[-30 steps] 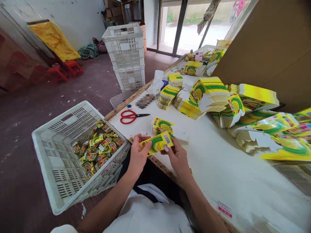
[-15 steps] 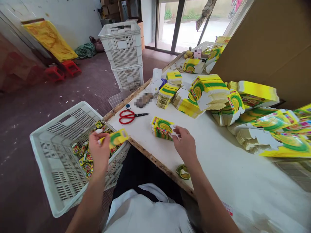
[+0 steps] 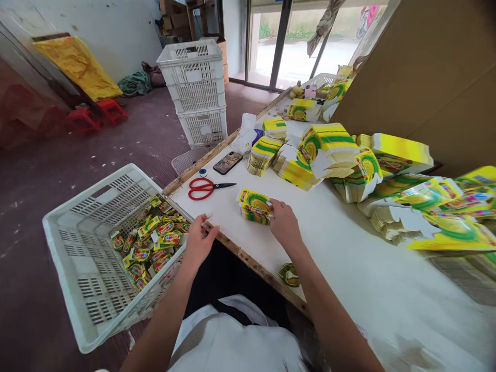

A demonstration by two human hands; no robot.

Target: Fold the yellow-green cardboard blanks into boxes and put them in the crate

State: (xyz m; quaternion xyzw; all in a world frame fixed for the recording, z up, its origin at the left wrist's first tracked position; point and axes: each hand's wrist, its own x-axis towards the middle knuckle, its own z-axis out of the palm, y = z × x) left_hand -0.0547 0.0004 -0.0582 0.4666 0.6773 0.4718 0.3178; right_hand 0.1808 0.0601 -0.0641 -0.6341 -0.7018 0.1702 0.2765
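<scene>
Low in the centre of the frame, the left hand (image 3: pixel 199 238) is resting at the wooden front edge of the bench (image 3: pixel 349 268). Its fingers are loosely bent and holding nothing. Just to its right, the right hand (image 3: pixel 285 226) is lying on the white top. Its fingertips are touching the near right end of a small stack of flat yellow-and-green cartons (image 3: pixel 252 204); whether they are pinching one cannot be told.

At lower left, a white slatted crate (image 3: pixel 73 253) is sitting tilted against the bench edge beside the left hand. It is holding a heap of small folded boxes (image 3: pixel 157 240).

Beyond the hands, red-handled scissors (image 3: pixel 204 187) are lying on the bench to the left of the stack, with a phone (image 3: pixel 227 163) lying flat just past them. Farther back, big piles of the same flat cartons (image 3: pixel 325 150) are spreading across the bench toward the right edge. At upper centre, stacked white crates (image 3: pixel 197 88) are standing on the floor, and a large brown cardboard sheet (image 3: pixel 426 67) is filling the upper right.
</scene>
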